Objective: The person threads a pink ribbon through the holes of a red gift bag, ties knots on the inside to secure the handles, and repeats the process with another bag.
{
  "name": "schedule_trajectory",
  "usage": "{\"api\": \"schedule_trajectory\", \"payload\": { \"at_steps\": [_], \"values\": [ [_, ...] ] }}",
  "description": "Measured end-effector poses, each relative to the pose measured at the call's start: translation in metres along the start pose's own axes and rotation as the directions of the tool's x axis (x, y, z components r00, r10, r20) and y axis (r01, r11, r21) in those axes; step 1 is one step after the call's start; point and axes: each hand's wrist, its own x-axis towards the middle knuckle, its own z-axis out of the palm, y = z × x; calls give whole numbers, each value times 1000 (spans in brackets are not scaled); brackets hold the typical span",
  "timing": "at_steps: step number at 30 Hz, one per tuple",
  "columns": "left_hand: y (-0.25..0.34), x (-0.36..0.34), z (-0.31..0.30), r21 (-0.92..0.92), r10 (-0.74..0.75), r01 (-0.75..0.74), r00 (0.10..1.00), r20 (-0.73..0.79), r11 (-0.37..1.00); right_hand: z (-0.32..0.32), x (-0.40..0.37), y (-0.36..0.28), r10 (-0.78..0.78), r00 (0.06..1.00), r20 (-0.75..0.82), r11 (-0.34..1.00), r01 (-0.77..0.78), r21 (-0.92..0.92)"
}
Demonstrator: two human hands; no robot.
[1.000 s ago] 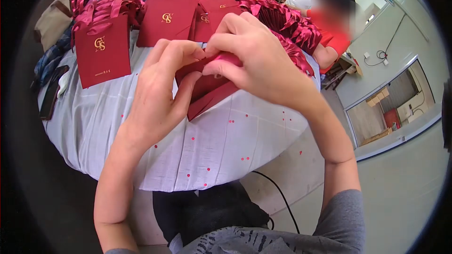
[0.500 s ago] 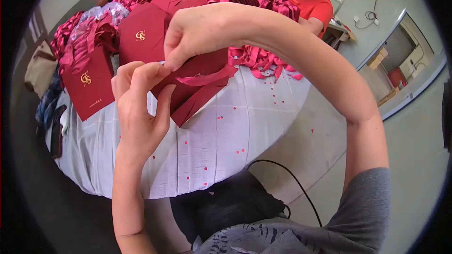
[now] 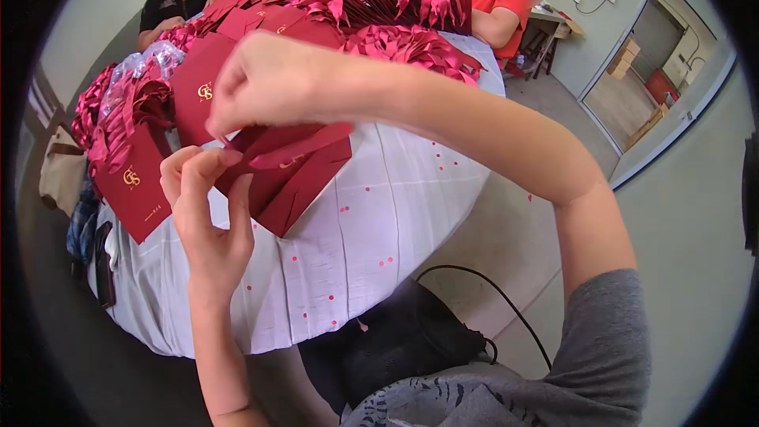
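Observation:
A dark red paper bag (image 3: 273, 209) lies at the near left of the table, with a glossy red ribbon (image 3: 304, 147) looped across it. My left hand (image 3: 209, 225) grips the bag's left edge, index finger above and thumb lower on its face. Just above those fingertips, my right hand (image 3: 265, 83) is closed in a pinch, slightly blurred. A small bit of pink ribbon shows under its fingertips; the rest of what it holds is hidden by the hand. More red bags with gold lettering (image 3: 134, 190) lie to the left and behind.
Piles of ribboned bags (image 3: 379, 4) cover the far side of the white-clothed table (image 3: 356, 245). Small red dots are scattered on the cloth. A person in red (image 3: 494, 4) sits at the far right, another in black (image 3: 178, 0) at the far left. A black bag (image 3: 387, 332) is below the table edge.
My view has shifted, so the table sits lower and further left. My right hand has lifted slightly away from my left fingertips; my left hand keeps its grip on the bag.

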Motion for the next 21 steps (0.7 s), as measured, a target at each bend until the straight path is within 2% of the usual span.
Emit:
{"api": "schedule_trajectory", "payload": {
  "at_steps": [1, 4, 5, 12, 18, 21],
  "values": [
    [4, -1, 1, -7, 0, 0, 1000, 8, 1000, -2, 9, 3, -85, 996, -40, 995, 86, 39],
    [5, 0, 3, -7, -18, 18, 1000, 3, 1000, -7, 7, -15, -40, 999, -9, 999, 40, -6],
    [2, 0, 3, 2, -19, 19, 1000, -2, 1000, -6, 12, -13, -68, 997, -25, 997, 69, 46],
    [4, 7, -3, 68, 39, -42, 998, 44, 997, 5, 39, -4, -130, 981, -143, 985, 144, 97],
    [3, 8, -1, 80, 53, -55, 998, 35, 995, 10, 46, -3, -167, 965, -202, 976, 191, 103],
    [1, 7, 0, 90, 46, -47, 999, 11, 995, 10, 45, 1, -236, 952, -197, 968, 248, 40]
  ]
}}
